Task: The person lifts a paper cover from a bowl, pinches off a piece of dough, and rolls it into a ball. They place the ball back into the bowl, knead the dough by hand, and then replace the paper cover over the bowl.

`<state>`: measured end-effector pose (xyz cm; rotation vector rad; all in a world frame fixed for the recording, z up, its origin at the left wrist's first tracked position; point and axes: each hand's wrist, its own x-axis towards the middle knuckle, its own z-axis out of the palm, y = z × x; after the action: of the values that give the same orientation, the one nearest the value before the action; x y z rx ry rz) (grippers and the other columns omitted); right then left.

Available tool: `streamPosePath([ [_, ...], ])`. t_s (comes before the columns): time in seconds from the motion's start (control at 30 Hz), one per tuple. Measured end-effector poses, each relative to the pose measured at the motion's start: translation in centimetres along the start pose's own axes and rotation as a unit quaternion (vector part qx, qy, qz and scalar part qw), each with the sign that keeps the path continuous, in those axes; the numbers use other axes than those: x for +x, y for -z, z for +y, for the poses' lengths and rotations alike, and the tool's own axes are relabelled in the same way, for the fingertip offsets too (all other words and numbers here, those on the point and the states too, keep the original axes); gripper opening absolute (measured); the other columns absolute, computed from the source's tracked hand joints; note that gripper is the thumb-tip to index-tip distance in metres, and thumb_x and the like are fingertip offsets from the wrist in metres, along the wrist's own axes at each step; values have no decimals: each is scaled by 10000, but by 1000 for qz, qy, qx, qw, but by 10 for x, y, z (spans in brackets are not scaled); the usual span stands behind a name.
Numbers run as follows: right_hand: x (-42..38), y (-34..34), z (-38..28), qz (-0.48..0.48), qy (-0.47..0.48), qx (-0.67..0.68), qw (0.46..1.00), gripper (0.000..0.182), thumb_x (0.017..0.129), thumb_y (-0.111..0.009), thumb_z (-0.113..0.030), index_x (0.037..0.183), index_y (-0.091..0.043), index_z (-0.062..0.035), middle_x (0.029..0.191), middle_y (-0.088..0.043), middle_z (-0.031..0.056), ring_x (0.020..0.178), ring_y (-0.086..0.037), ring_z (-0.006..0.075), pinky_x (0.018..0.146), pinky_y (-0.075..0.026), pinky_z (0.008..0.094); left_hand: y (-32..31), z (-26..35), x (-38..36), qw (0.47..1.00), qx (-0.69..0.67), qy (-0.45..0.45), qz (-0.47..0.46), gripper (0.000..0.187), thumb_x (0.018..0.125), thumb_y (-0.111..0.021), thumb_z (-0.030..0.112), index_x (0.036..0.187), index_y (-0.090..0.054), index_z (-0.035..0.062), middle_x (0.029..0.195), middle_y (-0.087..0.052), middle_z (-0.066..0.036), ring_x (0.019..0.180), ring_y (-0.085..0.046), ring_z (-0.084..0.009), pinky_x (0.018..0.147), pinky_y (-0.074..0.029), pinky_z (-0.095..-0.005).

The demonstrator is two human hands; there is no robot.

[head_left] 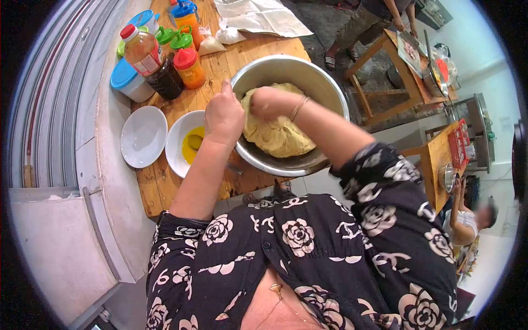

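A large steel bowl [335, 110] holds a big mass of pale yellow dough [280, 136] with a folded, uneven surface. My left hand [224, 116] grips the bowl's left rim, its thumb or a finger stretched along the edge. Inside the bowl, my right hand [269, 104] is curled into the upper part of the dough; its fingertips are partly hidden and slightly blurred. Close to my left wrist stands a white bowl [175, 144] with yellow liquid [190, 147] and a spoon in it.
Left on the wooden table [157, 190] are a white plate [144, 136], a red-capped bottle [159, 71], several squeeze bottles [188, 67] and a blue-lidded tub [130, 80]. Small bags [229, 34] and a foil-like sheet [264, 16] lie behind. Two other people work at tables on the right.
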<state>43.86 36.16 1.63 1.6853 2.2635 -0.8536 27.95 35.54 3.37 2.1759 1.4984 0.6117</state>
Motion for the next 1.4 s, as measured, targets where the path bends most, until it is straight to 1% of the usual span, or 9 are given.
streamPosePath([
  [0.13, -79, 71, -20, -95, -111, 52, 988, 217, 780, -563, -132, 704, -641, 56, 617, -627, 137, 548, -633, 223, 486, -498, 339, -1, -1, 2, 1000, 15, -8, 2, 383, 916, -452, 113, 1262, -489, -46, 864, -647, -278, 845, -641, -429, 763, -500, -501],
  [0.33, -91, 9, -18, -224, -195, 61, 953, 158, 747, -576, -71, 743, -669, 57, 684, -668, 176, 584, -668, 229, 517, -556, 345, -4, -4, 3, 1000, 7, -13, 2, 363, 910, -462, 109, 1240, -491, -40, 870, -652, -274, 847, -643, -427, 762, -503, -500],
  [0.47, -110, 31, 17, -189, -179, 218, 940, 139, 715, -627, -72, 683, -659, 59, 628, -657, 150, 595, -673, 204, 557, -571, 316, -4, -3, 5, 1000, 23, -19, 8, 364, 911, -461, 110, 1242, -486, -40, 836, -650, -272, 827, -644, -426, 755, -502, -501],
  [0.63, -98, -9, 25, -137, -86, -126, 979, 128, 587, -621, -115, 617, -691, -13, 606, -647, 147, 541, -626, 203, 517, -491, 379, -3, -1, 3, 999, 24, -23, 6, 368, 912, -459, 112, 1246, -486, -38, 814, -646, -273, 815, -644, -427, 739, -501, -504],
  [0.8, -101, 10, 42, -183, -180, 84, 963, 119, 686, -661, -115, 708, -704, -6, 714, -698, 113, 639, -662, 181, 565, -515, 331, -5, -5, 4, 999, 25, -34, 14, 359, 912, -461, 115, 1233, -500, -41, 820, -647, -274, 809, -642, -428, 736, -501, -504],
  [1.13, -80, 28, 19, -180, -167, 78, 966, 191, 773, -620, -137, 785, -696, 38, 727, -691, 137, 612, -665, 215, 534, -539, 332, -3, -1, 4, 999, 34, -19, 9, 363, 912, -465, 120, 1227, -510, -54, 850, -646, -286, 827, -641, -428, 746, -502, -501],
  [1.27, -65, 11, -42, -150, -46, 81, 984, 187, 766, -537, -81, 783, -674, 46, 729, -678, 171, 623, -670, 247, 547, -523, 376, 0, 3, 3, 999, 32, -15, -5, 374, 915, -460, 130, 1241, -503, -48, 845, -650, -281, 825, -643, -432, 749, -502, -503],
  [1.33, -61, -22, -71, 134, 63, 55, 988, 191, 762, -491, -14, 749, -673, 40, 647, -651, 160, 564, -653, 252, 516, -519, 373, -1, 1, 3, 999, 38, -17, 9, 371, 918, -456, 132, 1241, -500, -46, 840, -651, -278, 822, -643, -435, 751, -501, -507],
  [1.4, -50, -2, -70, -178, -70, 101, 976, 167, 779, -530, -33, 780, -674, 50, 637, -649, 153, 563, -663, 258, 498, -520, 362, -1, 0, 2, 999, 33, -7, 6, 361, 920, -452, 134, 1232, -499, -42, 839, -651, -276, 825, -642, -438, 754, -499, -510],
])
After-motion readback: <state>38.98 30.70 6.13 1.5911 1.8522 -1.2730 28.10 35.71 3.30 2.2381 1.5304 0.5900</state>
